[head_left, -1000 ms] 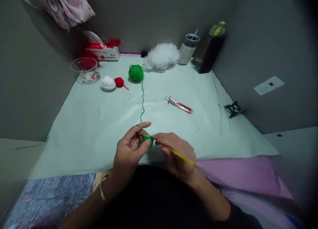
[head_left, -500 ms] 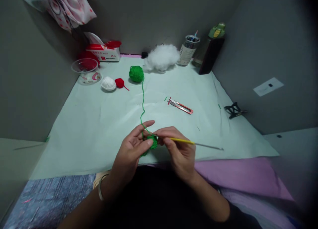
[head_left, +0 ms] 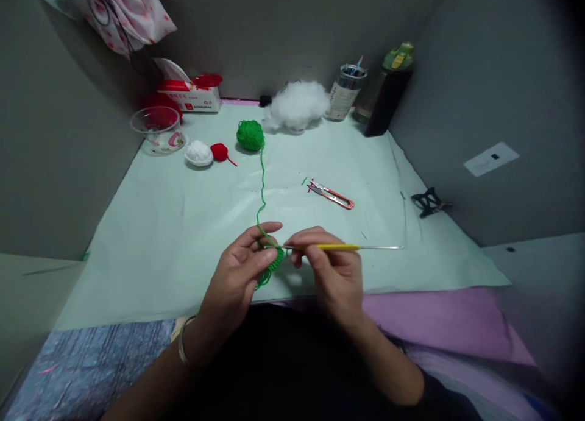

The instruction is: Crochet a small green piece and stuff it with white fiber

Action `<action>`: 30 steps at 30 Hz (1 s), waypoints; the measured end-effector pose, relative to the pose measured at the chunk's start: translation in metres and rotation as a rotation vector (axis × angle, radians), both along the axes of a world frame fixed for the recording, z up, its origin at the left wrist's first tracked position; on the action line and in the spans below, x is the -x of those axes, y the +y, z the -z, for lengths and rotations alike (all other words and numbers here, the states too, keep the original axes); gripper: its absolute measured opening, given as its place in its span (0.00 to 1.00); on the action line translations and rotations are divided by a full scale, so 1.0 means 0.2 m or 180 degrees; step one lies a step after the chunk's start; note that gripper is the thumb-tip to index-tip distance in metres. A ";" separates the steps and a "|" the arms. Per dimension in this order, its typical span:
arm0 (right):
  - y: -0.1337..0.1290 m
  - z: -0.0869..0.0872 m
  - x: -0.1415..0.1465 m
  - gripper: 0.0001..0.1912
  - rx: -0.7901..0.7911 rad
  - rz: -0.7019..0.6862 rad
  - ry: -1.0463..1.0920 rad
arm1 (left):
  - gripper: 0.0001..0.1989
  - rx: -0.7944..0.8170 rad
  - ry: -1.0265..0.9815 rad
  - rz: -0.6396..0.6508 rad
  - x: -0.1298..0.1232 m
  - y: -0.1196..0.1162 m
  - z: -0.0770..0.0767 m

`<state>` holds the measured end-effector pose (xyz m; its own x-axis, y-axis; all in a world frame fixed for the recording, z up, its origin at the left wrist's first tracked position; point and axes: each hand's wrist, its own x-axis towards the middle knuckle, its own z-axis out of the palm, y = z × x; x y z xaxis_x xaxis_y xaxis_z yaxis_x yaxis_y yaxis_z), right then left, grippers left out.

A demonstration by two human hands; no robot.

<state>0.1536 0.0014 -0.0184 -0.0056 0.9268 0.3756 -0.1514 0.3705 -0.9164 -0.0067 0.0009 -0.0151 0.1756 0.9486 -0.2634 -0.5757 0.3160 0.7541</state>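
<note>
Between thumb and fingers, my left hand (head_left: 241, 267) pinches a small green crochet piece (head_left: 275, 262), with loops of green yarn hanging below it. A strand of green yarn (head_left: 262, 189) passes over the left fingers and runs back to the green yarn ball (head_left: 250, 135). My right hand (head_left: 333, 268) is closed on the yellow grip of a crochet hook (head_left: 340, 247), held nearly level. Its near tip meets the top edge of the green piece; the other metal end points right. Whether a loop sits on the tip is too small to tell.
Thread snips (head_left: 331, 194) lie right of centre beside yarn scraps. White yarn (head_left: 198, 153), a small red yarn ball (head_left: 219, 152) and a plastic tub (head_left: 159, 131) stand back left. White stuffing (head_left: 299, 106), a pen can (head_left: 346, 93) and a bottle (head_left: 388, 92) line the back; a black claw clip (head_left: 428, 202) lies right.
The crochet hook has swung from slanting down rightward to nearly level. The green piece has turned in my left fingers, and its yarn loops show more below.
</note>
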 end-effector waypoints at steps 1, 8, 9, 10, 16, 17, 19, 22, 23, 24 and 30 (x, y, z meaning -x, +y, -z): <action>0.00 0.00 0.01 0.09 0.0038 -0.0038 -0.0032 | 0.17 -0.0109 0.0166 0.0039 0.00 -0.01 0.00; 0.03 0.02 0.00 0.09 0.0612 -0.0202 0.0539 | 0.15 -0.0348 0.0646 0.0098 0.01 -0.03 0.01; 0.03 0.01 0.00 0.09 0.0631 -0.0288 0.0619 | 0.15 -0.0346 0.0665 0.0065 0.02 -0.02 0.01; 0.03 0.00 0.00 0.10 0.0620 -0.0345 0.0664 | 0.15 -0.0340 0.0681 0.0041 0.02 -0.02 0.00; -0.01 0.00 -0.01 0.11 -0.0273 0.0031 -0.0544 | 0.16 -0.0571 0.1184 -0.0222 0.01 -0.03 0.01; -0.02 0.01 -0.01 0.12 -0.0665 0.0132 -0.0972 | 0.18 -0.0628 0.1314 -0.0349 0.00 -0.03 0.02; -0.03 0.02 -0.02 0.13 -0.1433 0.0309 -0.1827 | 0.22 -0.0630 0.1342 -0.0545 -0.01 -0.04 0.02; -0.04 0.04 -0.02 0.17 -0.1855 0.0565 -0.2450 | 0.28 -0.0217 0.0625 -0.0280 -0.02 -0.03 0.01; -0.05 0.04 -0.02 0.18 -0.1781 0.0605 -0.2335 | 0.28 -0.0006 0.0311 -0.0083 -0.01 -0.02 0.00; -0.05 0.04 -0.02 0.18 -0.1630 0.0614 -0.2066 | 0.28 0.0183 0.0035 0.0082 -0.01 -0.01 0.00; -0.02 -0.01 0.00 0.12 -0.0110 0.0160 -0.0098 | 0.19 0.0121 -0.0173 0.0059 0.02 0.01 -0.04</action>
<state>0.1531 -0.0016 -0.0162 0.0285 0.9126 0.4078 -0.1037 0.4085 -0.9069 -0.0103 0.0019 -0.0076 0.2082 0.9345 -0.2887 -0.6094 0.3548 0.7091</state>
